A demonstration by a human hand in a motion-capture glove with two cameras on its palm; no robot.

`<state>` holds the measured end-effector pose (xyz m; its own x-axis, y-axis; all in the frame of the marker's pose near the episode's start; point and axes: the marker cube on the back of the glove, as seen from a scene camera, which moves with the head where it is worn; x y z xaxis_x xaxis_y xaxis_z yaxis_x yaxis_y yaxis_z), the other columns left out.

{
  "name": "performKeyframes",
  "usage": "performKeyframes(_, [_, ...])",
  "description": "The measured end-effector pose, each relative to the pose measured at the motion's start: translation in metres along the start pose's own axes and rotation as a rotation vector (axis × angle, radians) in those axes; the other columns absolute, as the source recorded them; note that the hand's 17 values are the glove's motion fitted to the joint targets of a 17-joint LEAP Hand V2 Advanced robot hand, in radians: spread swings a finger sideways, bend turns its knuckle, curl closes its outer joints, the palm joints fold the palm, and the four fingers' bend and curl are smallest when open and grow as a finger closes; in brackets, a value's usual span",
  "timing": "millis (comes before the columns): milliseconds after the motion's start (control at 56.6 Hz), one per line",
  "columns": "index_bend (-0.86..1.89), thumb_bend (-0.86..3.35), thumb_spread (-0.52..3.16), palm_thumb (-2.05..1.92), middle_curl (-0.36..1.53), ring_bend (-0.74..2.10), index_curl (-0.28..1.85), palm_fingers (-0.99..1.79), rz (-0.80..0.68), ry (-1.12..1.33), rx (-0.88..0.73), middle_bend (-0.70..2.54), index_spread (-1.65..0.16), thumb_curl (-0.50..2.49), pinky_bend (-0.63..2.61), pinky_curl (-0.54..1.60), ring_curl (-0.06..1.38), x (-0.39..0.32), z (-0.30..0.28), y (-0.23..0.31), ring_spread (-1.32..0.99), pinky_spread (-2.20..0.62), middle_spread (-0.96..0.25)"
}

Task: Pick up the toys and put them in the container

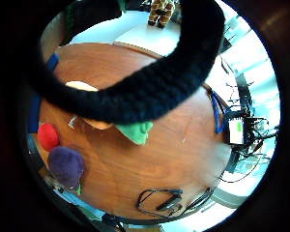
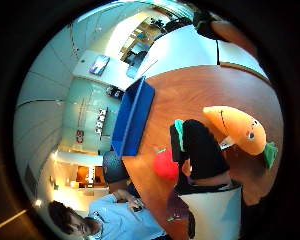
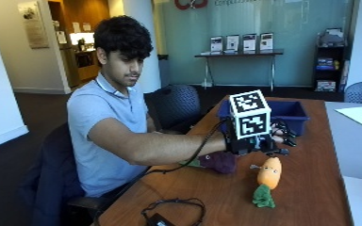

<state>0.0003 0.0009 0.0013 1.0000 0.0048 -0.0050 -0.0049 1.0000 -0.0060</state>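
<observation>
An office lobby with glass walls lies behind a long wooden table [image 3: 306, 188] with a smooth reddish-brown top. A person sits at it with the gloved right hand [image 3: 266, 141] stretched out above the tabletop, holding nothing. Its fingers [image 3: 285, 137] reach forward towards the blue container [image 3: 294, 115], slightly bent; the thumb-side palm view shows a black-gloved finger [image 2: 202, 147] crossing in front of the toys without touching them. The other hand is out of sight.

The container is a rectangular, straight-walled blue bin standing on the table beyond the hand. Just below the hand lies a soft plush carrot [image 3: 269, 173], orange and tapered, with a stitched face and a floppy green felt top [image 3: 262, 197] pointing towards the near edge of the table. Beside it, under the forearm, sits a rounded dark purple plush toy [image 3: 218, 161]. A round red plush toy [image 1: 48, 136] shows in the palm views, lying next to the purple one near the table edge.

A coil of black cable [image 3: 171, 209] rests on the near end of the table. Red letters on the glass wall behind are cut off and unreadable.
</observation>
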Motion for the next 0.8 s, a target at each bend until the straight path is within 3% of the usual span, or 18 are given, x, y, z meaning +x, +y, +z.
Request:
performKeyframes(106, [0.21, 0.08, 0.86, 0.08, 0.06, 0.21, 0.10, 0.16, 0.006, 0.006, -0.021, 0.17, -0.22, 0.04, 0.45, 0.14, 0.05, 0.002, 0.001, 0.003, -0.07, 0.02, -0.03])
performKeyframes(230, [0.17, 0.09, 1.19, 0.06, 0.10, 0.24, 0.14, 0.09, 0.018, 0.069, -0.076, 0.17, -0.27, 0.08, 0.50, 0.19, 0.09, 0.005, 0.006, 0.006, -0.08, 0.03, -0.03])
performKeyframes(636, [0.12, 0.18, 1.56, 0.20, 0.17, 0.19, 0.18, -0.14, 0.115, 0.224, -0.302, 0.14, -0.33, 0.23, 0.78, 0.31, 0.15, 0.028, 0.080, -0.005, -0.05, 0.03, -0.02])
performKeyframes(672, [0.08, 0.21, 1.60, 0.23, 0.18, 0.24, 0.17, -0.05, 0.101, 0.220, -0.285, 0.19, -0.33, 0.24, 0.80, 0.32, 0.17, 0.026, 0.084, -0.008, -0.06, 0.02, -0.02])
performKeyframes(760, [0.05, 0.33, 1.66, 0.39, 0.26, 0.65, 0.10, 0.59, 0.058, 0.148, -0.167, 0.45, -0.33, 0.30, 0.81, 0.29, 0.24, 0.010, 0.081, -0.020, -0.14, -0.11, -0.04])
performKeyframes(796, [0.07, 0.38, 1.65, 0.47, 0.28, 0.77, 0.09, 0.70, 0.041, 0.103, -0.112, 0.49, -0.32, 0.32, 0.84, 0.31, 0.28, -0.002, 0.072, -0.027, -0.16, -0.15, -0.04])
